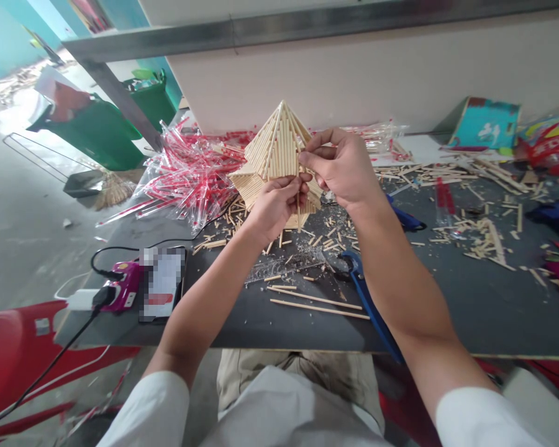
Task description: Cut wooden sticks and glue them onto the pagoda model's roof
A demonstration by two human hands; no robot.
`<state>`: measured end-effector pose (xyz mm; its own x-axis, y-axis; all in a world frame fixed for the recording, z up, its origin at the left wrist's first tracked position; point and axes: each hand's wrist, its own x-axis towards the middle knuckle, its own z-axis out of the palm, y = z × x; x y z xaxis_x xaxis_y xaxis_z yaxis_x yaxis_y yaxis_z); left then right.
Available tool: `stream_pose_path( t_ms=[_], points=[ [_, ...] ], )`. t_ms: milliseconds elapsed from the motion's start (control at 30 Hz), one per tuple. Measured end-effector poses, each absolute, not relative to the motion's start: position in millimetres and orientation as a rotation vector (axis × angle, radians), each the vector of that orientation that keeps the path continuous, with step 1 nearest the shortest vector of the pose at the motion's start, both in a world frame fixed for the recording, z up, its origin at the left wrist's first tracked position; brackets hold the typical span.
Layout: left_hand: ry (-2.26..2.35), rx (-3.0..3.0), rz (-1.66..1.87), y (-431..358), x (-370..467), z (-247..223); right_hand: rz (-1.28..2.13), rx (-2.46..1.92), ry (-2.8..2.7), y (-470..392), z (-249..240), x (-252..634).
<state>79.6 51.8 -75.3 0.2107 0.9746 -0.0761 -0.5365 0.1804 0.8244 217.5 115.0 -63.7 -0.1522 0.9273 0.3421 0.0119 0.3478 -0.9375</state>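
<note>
A small house-like model of thin bamboo sticks (279, 143) with a pointed, layered roof stands on the dark table in front of me. My left hand (279, 205) is closed low in front of it, fingertips pinched together around a thin upright stick (299, 217) whose lower end shows below them. At the roof's right side, my right hand (342, 164) pinches thumb and forefinger near the upper part of that stick. The exact contact at its fingertips is too small to make out. Behind my left hand, part of the model's lower body is hidden.
Red-marked plastic sleeves (195, 167) are heaped at the left. Loose sticks (319, 308) and a blue-handled tool (370, 304) lie near my forearms. A phone (163, 282) and a pink power adapter (128, 282) sit at left; stick scraps (491, 242) are scattered right. Green bins (90, 133) stand beyond.
</note>
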Motion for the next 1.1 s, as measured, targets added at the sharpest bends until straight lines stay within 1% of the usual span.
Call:
stream_pose_path(
  t_ms=[667,1100],
  points=[
    [0.662,0.724,1.152,56.6,75.0,-78.4,1.020,-0.934,-1.446,108.3,-57.8,214.2],
    [0.646,0.680,1.136,56.1,77.5,-79.2,0.991,-0.890,-1.482,113.3,-65.1,217.0]
  ],
)
